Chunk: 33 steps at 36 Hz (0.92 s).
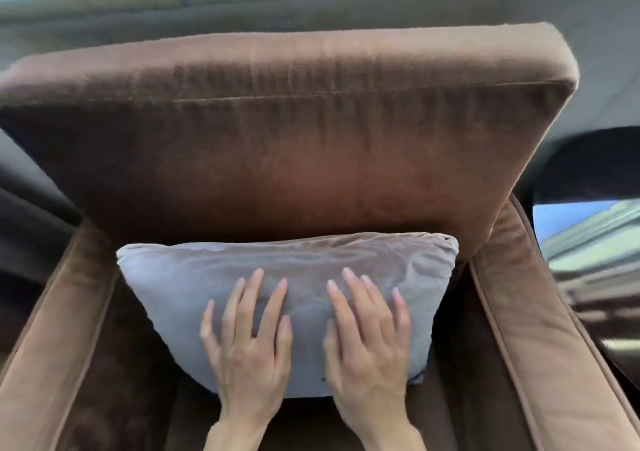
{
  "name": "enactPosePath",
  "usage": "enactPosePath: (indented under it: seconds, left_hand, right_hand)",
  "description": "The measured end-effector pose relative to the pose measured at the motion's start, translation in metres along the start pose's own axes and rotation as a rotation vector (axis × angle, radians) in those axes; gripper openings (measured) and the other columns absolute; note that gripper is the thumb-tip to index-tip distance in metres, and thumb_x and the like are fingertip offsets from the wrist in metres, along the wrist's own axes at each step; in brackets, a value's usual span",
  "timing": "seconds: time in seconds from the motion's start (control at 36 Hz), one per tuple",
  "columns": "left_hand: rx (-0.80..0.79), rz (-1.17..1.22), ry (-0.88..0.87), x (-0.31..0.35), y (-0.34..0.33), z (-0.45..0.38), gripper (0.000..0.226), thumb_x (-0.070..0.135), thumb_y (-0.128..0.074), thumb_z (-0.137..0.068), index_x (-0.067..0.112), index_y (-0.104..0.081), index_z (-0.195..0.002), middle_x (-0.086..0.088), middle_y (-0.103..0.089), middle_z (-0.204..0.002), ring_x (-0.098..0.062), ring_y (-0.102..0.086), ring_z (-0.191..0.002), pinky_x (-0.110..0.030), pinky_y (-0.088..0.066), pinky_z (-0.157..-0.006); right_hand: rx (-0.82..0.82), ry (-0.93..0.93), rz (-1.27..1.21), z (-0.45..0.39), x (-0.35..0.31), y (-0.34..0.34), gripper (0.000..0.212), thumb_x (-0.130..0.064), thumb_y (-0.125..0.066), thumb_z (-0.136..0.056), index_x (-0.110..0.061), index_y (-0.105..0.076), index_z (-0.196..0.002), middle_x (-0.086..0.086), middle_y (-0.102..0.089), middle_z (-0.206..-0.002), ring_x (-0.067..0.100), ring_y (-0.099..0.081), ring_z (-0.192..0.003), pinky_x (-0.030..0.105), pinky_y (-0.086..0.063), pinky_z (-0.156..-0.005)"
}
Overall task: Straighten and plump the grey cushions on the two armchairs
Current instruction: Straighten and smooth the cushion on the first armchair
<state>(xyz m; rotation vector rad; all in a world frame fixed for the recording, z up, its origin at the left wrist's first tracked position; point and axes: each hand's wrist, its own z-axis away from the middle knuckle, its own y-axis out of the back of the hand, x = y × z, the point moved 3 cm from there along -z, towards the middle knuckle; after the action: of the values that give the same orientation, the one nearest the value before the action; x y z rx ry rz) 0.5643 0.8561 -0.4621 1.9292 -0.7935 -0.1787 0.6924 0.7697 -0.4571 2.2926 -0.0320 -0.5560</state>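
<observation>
Armchair: one brown armchair [277,146] fills the view; its tall backrest spans nearly the full width, and two padded arms wall in the seat on both sides.
Room to move: dark strips of seat show between the cushion's ends and each arm, wider on the left.
Cushion: one grey cushion [287,277] stands on the seat, leaning against the base of the backrest, long axis running left to right, top edge against the backrest.
Hands: two. The left hand [247,340] and right hand [369,336] lie side by side on the cushion's front face, fingers straight and spread, pressing flat, gripping nothing.
</observation>
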Motion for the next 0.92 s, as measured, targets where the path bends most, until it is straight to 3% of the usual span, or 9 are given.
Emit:
enactPosePath:
  seconds: [0.08, 0.22, 0.33, 0.42, 0.61, 0.75, 0.83, 0.92]
  left_hand:
    - [-0.067, -0.054, -0.023, -0.026, -0.014, -0.002, 0.047, 0.038, -0.029, -0.107, 0.031, -0.034, -0.153, -0.005, -0.038, -0.161, -0.024, -0.032, -0.149, -0.063, -0.014, -0.121]
    - [-0.119, -0.163, -0.123, -0.067, -0.035, -0.021, 0.050, 0.038, -0.035, -0.104, 0.035, -0.036, -0.154, 0.000, -0.033, -0.164, -0.023, -0.030, -0.151, -0.065, -0.011, -0.122]
    - [-0.142, -0.180, -0.236, -0.093, -0.040, -0.035, 0.053, 0.042, -0.028, -0.105, 0.036, -0.028, -0.158, 0.002, -0.028, -0.166, -0.022, -0.027, -0.153, -0.057, -0.009, -0.124]
    - [-0.124, -0.191, -0.250, -0.114, -0.035, -0.040, 0.054, 0.043, -0.028, -0.106, 0.035, -0.024, -0.160, 0.002, -0.027, -0.167, -0.021, -0.028, -0.153, -0.052, -0.013, -0.125]
    - [-0.154, -0.166, -0.192, -0.118, -0.022, -0.031, 0.056, 0.042, -0.028, -0.106, 0.032, -0.023, -0.160, 0.001, -0.023, -0.168, -0.024, -0.029, -0.153, -0.058, -0.013, -0.125]
    - [-0.144, -0.165, -0.108, -0.103, -0.017, -0.021, 0.055, 0.040, -0.027, -0.108, 0.031, -0.021, -0.162, 0.000, -0.019, -0.170, -0.025, -0.016, -0.157, -0.063, -0.011, -0.123]
    - [-0.140, -0.185, -0.049, -0.103, -0.016, -0.011, 0.055, 0.042, -0.026, -0.108, 0.033, -0.017, -0.162, 0.000, -0.018, -0.170, -0.025, -0.013, -0.158, -0.065, -0.011, -0.122]
    - [-0.143, -0.180, 0.004, -0.103, -0.014, -0.011, 0.055, 0.044, -0.025, -0.108, 0.034, -0.017, -0.162, 0.000, -0.018, -0.170, -0.026, -0.011, -0.158, -0.065, -0.010, -0.122]
  right_hand:
    - [-0.142, 0.045, 0.082, -0.015, -0.017, -0.042, 0.053, -0.031, -0.044, -0.105, -0.023, -0.036, -0.156, 0.004, -0.031, -0.165, 0.021, -0.028, -0.153, 0.059, -0.016, -0.123]
    - [-0.215, 0.088, 0.279, -0.031, 0.016, -0.076, 0.056, -0.045, -0.037, -0.105, -0.030, -0.029, -0.158, -0.001, -0.023, -0.168, 0.017, -0.022, -0.155, 0.053, -0.008, -0.125]
    - [-0.197, 0.156, 0.352, -0.034, 0.048, -0.071, 0.058, -0.050, -0.039, -0.103, -0.035, -0.026, -0.158, -0.006, -0.021, -0.168, 0.015, -0.023, -0.154, 0.047, -0.012, -0.126]
    - [-0.155, 0.104, 0.403, -0.035, 0.069, -0.055, 0.058, -0.051, -0.038, -0.103, -0.036, -0.028, -0.158, -0.005, -0.023, -0.168, 0.018, -0.025, -0.153, 0.049, -0.011, -0.125]
    - [-0.195, 0.080, 0.447, -0.030, 0.079, -0.024, 0.057, -0.050, -0.031, -0.105, -0.033, -0.026, -0.159, 0.000, -0.018, -0.169, 0.022, -0.020, -0.155, 0.053, -0.010, -0.126]
    - [-0.061, 0.035, 0.468, -0.022, 0.042, -0.019, 0.055, -0.030, -0.045, -0.104, -0.025, -0.032, -0.158, 0.007, -0.026, -0.166, 0.028, -0.026, -0.153, 0.065, -0.016, -0.120]
    - [-0.053, 0.029, 0.458, -0.006, 0.018, -0.019, 0.072, -0.002, -0.051, -0.090, -0.022, -0.032, -0.157, 0.008, -0.025, -0.167, 0.029, -0.025, -0.154, 0.068, -0.014, -0.119]
    - [-0.013, -0.001, 0.370, 0.002, -0.001, -0.020, 0.078, 0.005, -0.051, -0.083, -0.020, -0.038, -0.155, 0.007, -0.031, -0.165, 0.028, -0.029, -0.152, 0.069, -0.016, -0.118]
